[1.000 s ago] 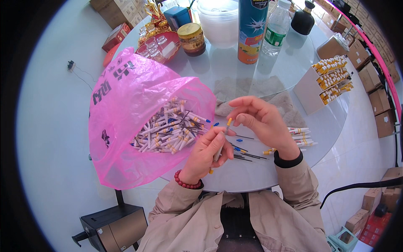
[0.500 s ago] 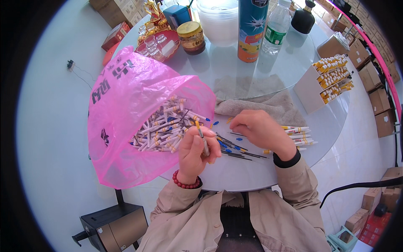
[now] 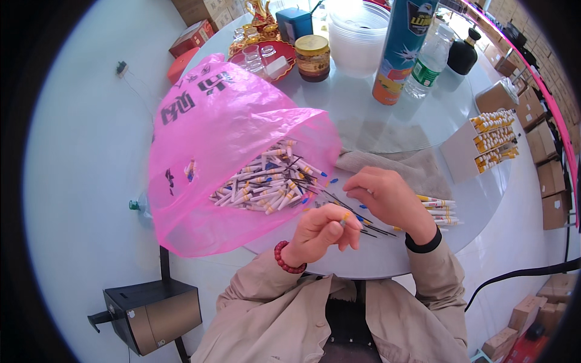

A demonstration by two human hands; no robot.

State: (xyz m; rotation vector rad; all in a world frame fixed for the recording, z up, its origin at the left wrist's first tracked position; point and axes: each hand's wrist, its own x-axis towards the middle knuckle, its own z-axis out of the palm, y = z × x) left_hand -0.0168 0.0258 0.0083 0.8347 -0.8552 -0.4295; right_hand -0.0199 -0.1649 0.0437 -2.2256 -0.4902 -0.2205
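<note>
My left hand is closed round a slim pen part; its yellow end shows between thumb and fingers. Just to the right, my right hand has its fingers curled and fingertips together; whatever they hold, if anything, is hidden. Below the hands, thin black pen refills lie on the table among small blue pieces. At the left, white pen barrels with yellow bands are heaped in the mouth of a pink plastic bag. Beside my right wrist lies a row of white pens.
A white box of yellow-and-white pens stands at the right. Behind the hands lies a grey cloth. Farther back are a spray can, a water bottle, a jar and stacked plastic tubs.
The view has shifted, moving the table things rightward in the picture. My left hand has come nearer to my right hand, and the pen part in it now points more toward the right.
</note>
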